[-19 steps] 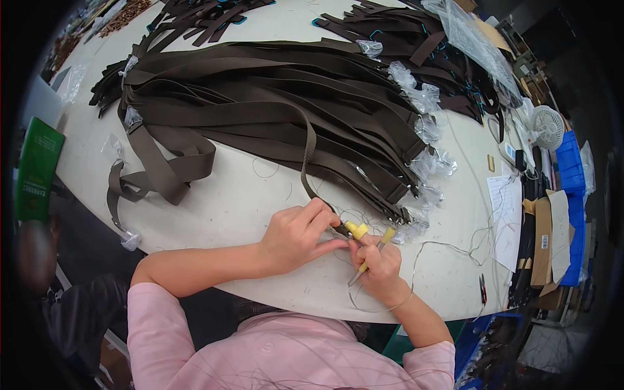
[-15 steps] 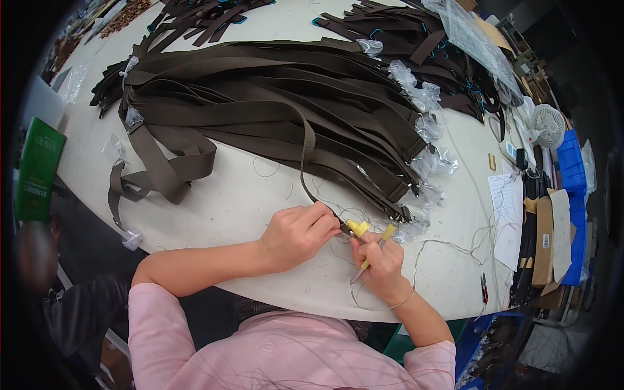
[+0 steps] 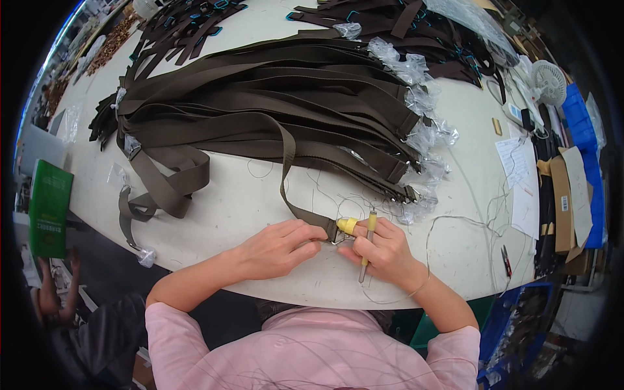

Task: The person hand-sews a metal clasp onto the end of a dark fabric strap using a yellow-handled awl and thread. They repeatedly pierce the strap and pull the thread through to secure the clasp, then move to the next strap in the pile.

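A dark brown webbing strap (image 3: 286,156) curves down from the big bundle of straps (image 3: 260,91) to my hands. My left hand (image 3: 276,249) is closed, pinching the strap close to its end, where a metal fitting (image 3: 339,239) partly shows. My right hand (image 3: 387,253) is closed around a slim, pen-like tool (image 3: 371,224) with yellow bands, held nearly upright. A yellow wrap (image 3: 346,225) covers a right fingertip, which presses by the strap end. Thin pale cord (image 3: 426,286) loops past my right wrist. The tool's working tip cannot be made out.
Clear plastic wraps (image 3: 422,101) cover the bundle's right-hand ends. More dark straps with blue fittings (image 3: 390,26) lie at the back. Small snips (image 3: 506,260), paper sheets (image 3: 520,172) and a white fan (image 3: 549,83) are on the right. Another person's arms (image 3: 55,292) show at far left.
The strap end and both hands have come slightly nearer to me, and the strap end now lies flatter. The tool has turned from slanted to nearly upright. The view has shifted a little.
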The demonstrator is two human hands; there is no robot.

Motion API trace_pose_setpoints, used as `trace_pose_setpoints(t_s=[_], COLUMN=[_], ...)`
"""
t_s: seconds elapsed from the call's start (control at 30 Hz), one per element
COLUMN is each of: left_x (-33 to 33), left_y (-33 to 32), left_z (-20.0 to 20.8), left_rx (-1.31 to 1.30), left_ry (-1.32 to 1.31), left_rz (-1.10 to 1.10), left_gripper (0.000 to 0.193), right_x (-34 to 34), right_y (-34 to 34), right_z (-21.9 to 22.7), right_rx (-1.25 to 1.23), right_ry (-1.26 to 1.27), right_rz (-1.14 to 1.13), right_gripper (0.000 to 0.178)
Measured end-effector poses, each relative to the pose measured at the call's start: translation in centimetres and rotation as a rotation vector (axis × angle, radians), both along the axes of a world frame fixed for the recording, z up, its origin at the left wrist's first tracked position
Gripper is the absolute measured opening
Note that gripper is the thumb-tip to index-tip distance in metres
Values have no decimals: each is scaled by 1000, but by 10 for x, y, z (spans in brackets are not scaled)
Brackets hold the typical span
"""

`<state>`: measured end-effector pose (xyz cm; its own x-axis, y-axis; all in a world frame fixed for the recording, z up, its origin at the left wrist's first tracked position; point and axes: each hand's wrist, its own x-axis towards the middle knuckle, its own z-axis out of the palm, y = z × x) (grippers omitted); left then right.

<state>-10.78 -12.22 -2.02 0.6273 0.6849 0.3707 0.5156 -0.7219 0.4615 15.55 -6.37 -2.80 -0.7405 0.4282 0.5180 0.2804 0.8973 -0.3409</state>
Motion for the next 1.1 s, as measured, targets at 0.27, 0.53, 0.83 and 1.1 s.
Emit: trace_pose_setpoints(t_s=[0.27, 0.53, 0.83, 1.1], left_x=[0, -1, 2, 2], left_y=[2, -1, 1, 11], left_z=[-1, -9, -3, 13], left_rx=[-406, -552, -527, -676], left_ry=[-245, -310, -133, -117], left_rz=[-10, 143, 216, 198], left_gripper=[21, 17, 13, 14], right_x=[-10, -9, -8, -8], right_y=[-3, -4, -4, -5], right_z=[-6, -7, -9, -11], right_rx=[-59, -50, -56, -86], right_ry=[-5, -22, -21, -22], right_rz=[-69, -70, -48, -52], right_gripper=[30, 30, 29, 34])
